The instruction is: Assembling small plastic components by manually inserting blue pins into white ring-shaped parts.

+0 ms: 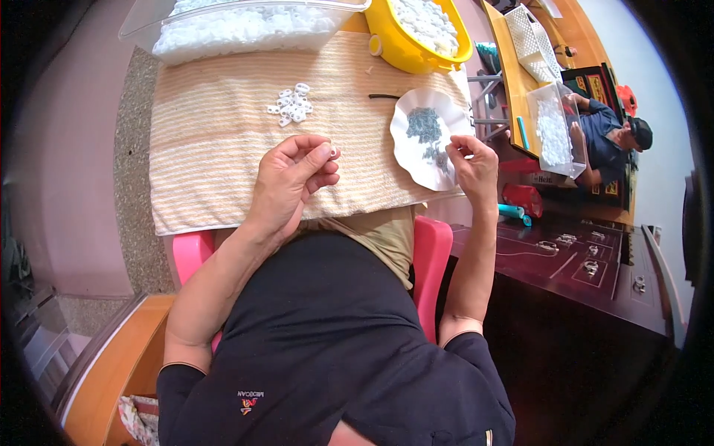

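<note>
My left hand [291, 181] hovers over a striped beige cloth [216, 141] and pinches a small white plastic piece [332, 152] between thumb and fingers. My right hand [474, 167] rests at the edge of a white scalloped paper plate [407, 145] that carries a heap of small grey metal bits [425, 126]. Its fingertips are pinched together at the plate's rim, and whether they hold a bit is too small to tell. A little pile of white plastic pieces [291, 104] lies on the cloth beyond my left hand.
A clear plastic tub [238, 26] and a yellow bowl [416, 33], both full of white pieces, stand at the far edge. A thin dark stick [383, 96] lies by the plate. Another person [610, 141] sits at a wooden table on the right with a clear bin [556, 126].
</note>
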Action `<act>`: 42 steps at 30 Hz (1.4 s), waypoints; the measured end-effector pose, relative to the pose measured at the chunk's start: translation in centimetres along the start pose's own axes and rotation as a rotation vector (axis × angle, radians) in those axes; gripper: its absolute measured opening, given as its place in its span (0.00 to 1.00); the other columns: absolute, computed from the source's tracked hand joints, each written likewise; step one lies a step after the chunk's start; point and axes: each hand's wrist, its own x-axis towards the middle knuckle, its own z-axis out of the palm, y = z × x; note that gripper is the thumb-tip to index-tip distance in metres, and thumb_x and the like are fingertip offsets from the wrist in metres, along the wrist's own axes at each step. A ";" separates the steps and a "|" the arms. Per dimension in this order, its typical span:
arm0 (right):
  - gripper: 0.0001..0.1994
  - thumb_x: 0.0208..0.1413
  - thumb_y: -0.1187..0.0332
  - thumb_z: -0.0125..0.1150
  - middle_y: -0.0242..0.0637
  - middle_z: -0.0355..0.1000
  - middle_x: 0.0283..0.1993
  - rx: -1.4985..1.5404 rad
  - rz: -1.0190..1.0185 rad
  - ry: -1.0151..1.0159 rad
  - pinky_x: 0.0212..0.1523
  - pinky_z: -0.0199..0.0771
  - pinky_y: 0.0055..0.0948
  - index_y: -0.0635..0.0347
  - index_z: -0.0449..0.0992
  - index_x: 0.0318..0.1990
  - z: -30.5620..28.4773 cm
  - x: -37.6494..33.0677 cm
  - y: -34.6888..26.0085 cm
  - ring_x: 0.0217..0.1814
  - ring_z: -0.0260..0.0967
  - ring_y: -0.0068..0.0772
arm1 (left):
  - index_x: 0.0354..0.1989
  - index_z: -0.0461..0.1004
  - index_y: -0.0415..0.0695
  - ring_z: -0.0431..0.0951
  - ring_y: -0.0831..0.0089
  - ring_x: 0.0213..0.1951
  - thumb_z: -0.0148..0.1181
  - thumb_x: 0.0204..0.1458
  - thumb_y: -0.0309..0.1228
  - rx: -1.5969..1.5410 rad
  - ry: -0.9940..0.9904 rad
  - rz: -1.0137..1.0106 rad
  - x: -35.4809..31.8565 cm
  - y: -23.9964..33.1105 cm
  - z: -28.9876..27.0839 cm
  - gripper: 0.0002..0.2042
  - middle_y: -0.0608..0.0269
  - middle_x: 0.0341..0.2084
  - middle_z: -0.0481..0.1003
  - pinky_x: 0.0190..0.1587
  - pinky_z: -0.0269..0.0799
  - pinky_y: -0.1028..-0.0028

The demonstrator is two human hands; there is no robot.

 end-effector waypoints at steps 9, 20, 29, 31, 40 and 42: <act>0.11 0.48 0.68 0.62 0.47 0.77 0.33 -0.196 0.044 -0.066 0.38 0.75 0.35 0.60 0.80 0.39 0.3 1.4 -0.5 0.36 0.77 0.44 | 0.41 0.73 0.41 0.77 0.79 0.32 0.60 0.55 0.26 0.047 -0.005 0.011 0.0 -0.1 -0.1 0.07 0.65 0.30 0.76 0.37 0.78 0.78; 0.10 0.47 0.66 0.62 0.47 0.77 0.35 -0.281 0.093 -0.133 0.43 0.74 0.39 0.58 0.81 0.37 0.8 2.3 -0.7 0.41 0.76 0.48 | 0.40 0.74 0.41 0.76 0.79 0.31 0.62 0.54 0.26 0.059 -0.006 -0.003 0.0 0.1 -0.1 0.07 0.66 0.29 0.75 0.37 0.77 0.77; 0.10 0.46 0.67 0.62 0.46 0.77 0.32 -0.203 0.117 -0.181 0.42 0.74 0.37 0.58 0.81 0.36 0.9 2.4 0.0 0.38 0.76 0.46 | 0.39 0.74 0.41 0.76 0.80 0.31 0.61 0.54 0.26 0.062 0.006 -0.012 0.0 0.1 0.0 0.06 0.67 0.29 0.75 0.37 0.77 0.78; 0.10 0.46 0.67 0.62 0.47 0.77 0.32 -0.157 0.127 -0.194 0.42 0.74 0.37 0.58 0.81 0.36 1.0 2.4 0.2 0.38 0.76 0.47 | 0.39 0.74 0.41 0.76 0.80 0.31 0.61 0.55 0.26 0.063 0.000 -0.012 0.0 0.1 0.0 0.06 0.66 0.29 0.75 0.37 0.78 0.78; 0.10 0.47 0.69 0.61 0.45 0.77 0.33 -0.234 0.054 -0.219 0.42 0.74 0.37 0.59 0.80 0.37 0.3 1.6 -1.7 0.39 0.76 0.46 | 0.39 0.74 0.41 0.76 0.79 0.31 0.60 0.55 0.25 0.053 -0.009 -0.005 -0.1 0.1 0.0 0.05 0.66 0.29 0.75 0.37 0.78 0.78; 0.10 0.47 0.69 0.61 0.45 0.77 0.33 -0.232 0.064 -0.223 0.42 0.74 0.37 0.59 0.80 0.37 0.4 1.5 -2.1 0.39 0.76 0.45 | 0.39 0.74 0.40 0.77 0.79 0.31 0.60 0.55 0.25 0.049 -0.007 -0.008 -0.1 0.2 0.1 0.05 0.65 0.29 0.75 0.38 0.78 0.78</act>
